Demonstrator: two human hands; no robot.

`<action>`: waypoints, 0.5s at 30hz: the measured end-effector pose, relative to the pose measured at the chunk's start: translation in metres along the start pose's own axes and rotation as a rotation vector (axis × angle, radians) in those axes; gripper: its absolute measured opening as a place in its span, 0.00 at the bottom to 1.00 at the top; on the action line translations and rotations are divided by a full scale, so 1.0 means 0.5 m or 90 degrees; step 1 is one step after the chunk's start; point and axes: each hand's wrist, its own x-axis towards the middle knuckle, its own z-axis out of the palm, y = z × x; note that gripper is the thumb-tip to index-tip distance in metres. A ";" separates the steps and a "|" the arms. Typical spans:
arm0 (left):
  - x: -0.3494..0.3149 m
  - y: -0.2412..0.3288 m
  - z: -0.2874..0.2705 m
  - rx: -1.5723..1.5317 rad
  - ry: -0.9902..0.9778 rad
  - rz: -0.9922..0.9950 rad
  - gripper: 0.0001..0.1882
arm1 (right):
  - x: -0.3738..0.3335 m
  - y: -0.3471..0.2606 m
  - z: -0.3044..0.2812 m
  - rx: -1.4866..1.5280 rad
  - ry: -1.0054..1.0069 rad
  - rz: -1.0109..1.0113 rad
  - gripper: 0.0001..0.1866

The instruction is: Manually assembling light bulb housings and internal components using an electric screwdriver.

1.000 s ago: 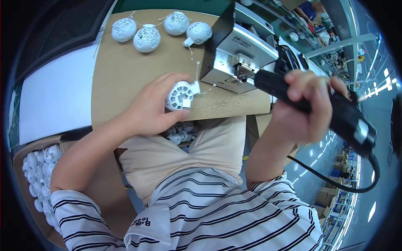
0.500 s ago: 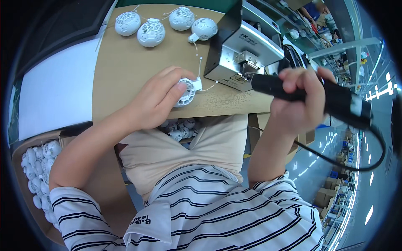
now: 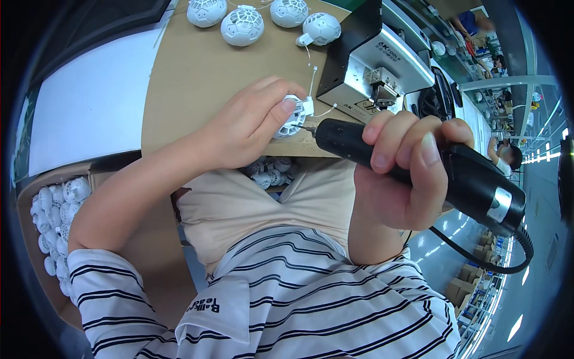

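On the table's front part my left hand point(image 3: 251, 122) is closed around a white openwork ball point(image 3: 292, 127), thumb on top. A small white block and thin cables with plugs stick out at the ball's far right side. My right hand point(image 3: 412, 161) grips a black electric screwdriver point(image 3: 344, 142), held slanting with its tail to the right. Its thin bit point(image 3: 307, 128) points left and meets the ball's open face near its right edge. Whether a screw sits on the bit is too small to tell.
A metal screw feeder point(image 3: 385, 69) stands just beyond the screwdriver. Several finished-looking white balls point(image 3: 242, 26) lie at the far edge. A carton point(image 3: 134, 263) of white balls is at my left, and more balls point(image 3: 272, 172) lie under the table edge. The screwdriver's black cord point(image 3: 478, 263) loops at right.
The screwdriver has moved from the screw feeder's front left and nearer, and its bit is now at the ball. My left hand keeps its hold. The whole view has shifted slightly.
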 end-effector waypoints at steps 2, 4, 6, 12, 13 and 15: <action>-0.001 -0.001 0.001 0.002 0.005 0.002 0.16 | 0.000 0.004 0.000 -0.005 -0.004 0.002 0.21; -0.001 -0.002 0.000 0.004 0.003 -0.003 0.15 | -0.001 0.004 -0.003 -0.021 -0.031 -0.009 0.21; -0.001 -0.002 -0.001 0.008 0.001 -0.009 0.15 | 0.000 0.006 -0.004 -0.036 -0.057 -0.021 0.22; 0.003 0.009 0.003 0.023 0.011 -0.008 0.15 | 0.003 0.013 0.006 -0.092 -0.048 -0.035 0.22; 0.001 0.006 0.004 0.017 0.014 -0.013 0.15 | 0.002 0.013 0.004 -0.070 -0.035 -0.024 0.22; -0.004 0.002 0.005 0.006 0.018 -0.022 0.16 | 0.001 0.011 -0.003 -0.027 -0.007 -0.001 0.21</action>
